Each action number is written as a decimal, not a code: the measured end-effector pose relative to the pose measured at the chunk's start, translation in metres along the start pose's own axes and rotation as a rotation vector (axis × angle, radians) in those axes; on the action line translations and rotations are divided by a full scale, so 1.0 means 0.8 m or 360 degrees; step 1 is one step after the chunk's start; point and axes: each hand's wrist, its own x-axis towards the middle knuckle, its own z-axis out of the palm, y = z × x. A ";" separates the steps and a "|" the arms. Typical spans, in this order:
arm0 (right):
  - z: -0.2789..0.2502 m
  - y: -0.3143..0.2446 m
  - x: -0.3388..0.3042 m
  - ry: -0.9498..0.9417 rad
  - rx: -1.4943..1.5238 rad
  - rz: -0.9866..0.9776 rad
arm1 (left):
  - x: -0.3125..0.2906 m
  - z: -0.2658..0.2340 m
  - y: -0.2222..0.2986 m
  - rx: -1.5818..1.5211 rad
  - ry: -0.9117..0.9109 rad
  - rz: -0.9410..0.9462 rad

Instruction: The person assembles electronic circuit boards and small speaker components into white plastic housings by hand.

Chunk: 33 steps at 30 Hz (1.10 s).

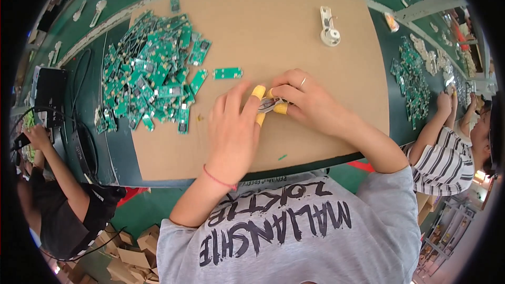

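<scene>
Over the cardboard sheet (294, 26), my two hands meet around a small whitish, rounded part (268, 105) with a dark inside. Its exact kind cannot be made out, as fingers cover much of it. My left hand (231, 126) pinches it from the left with yellow-covered fingertips. From the other side, my right hand (313, 102) grips it between thumb and fingers, also with yellow fingertip covers. A single green circuit board (228, 73) lies just beyond my left hand. Farther left spreads a large heap of green circuit boards (152, 73).
A white plastic part with a round end (330, 34) lies at the sheet's far right. A green sliver (282, 157) rests near the front edge. Black cables and a dark box (50, 94) stand left. Co-workers sit on both sides; more boards (410, 79) lie right.
</scene>
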 end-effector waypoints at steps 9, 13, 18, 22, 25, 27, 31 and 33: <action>0.015 -0.030 -0.017 -0.0019 -0.0360 -0.0180 | -0.023 0.011 -0.012 -0.0122 -0.0185 0.0107; 0.019 -0.015 -0.024 -0.0172 0.0014 -0.0076 | -0.029 0.012 -0.013 -0.0235 -0.0227 0.0038; 0.022 -0.005 -0.027 0.0026 0.0448 -0.0059 | -0.018 -0.008 -0.034 -0.0595 -0.0261 0.0084; 0.020 -0.005 -0.027 0.0027 0.0598 0.0054 | 0.030 -0.017 -0.056 0.0014 0.0109 0.0154; 0.018 -0.003 -0.026 0.0082 0.0599 0.0090 | 0.049 -0.009 -0.068 0.0214 0.0028 0.0318; 0.016 -0.002 -0.028 0.0129 0.0576 0.0121 | 0.051 -0.011 -0.071 0.0242 -0.0183 0.0324; 0.006 -0.003 -0.030 0.0149 0.0618 0.0310 | 0.048 -0.015 -0.052 -0.0953 -0.0310 -0.0450; 0.003 -0.006 -0.031 0.0193 0.0579 0.0298 | 0.040 -0.018 -0.034 -0.1472 -0.0333 -0.0613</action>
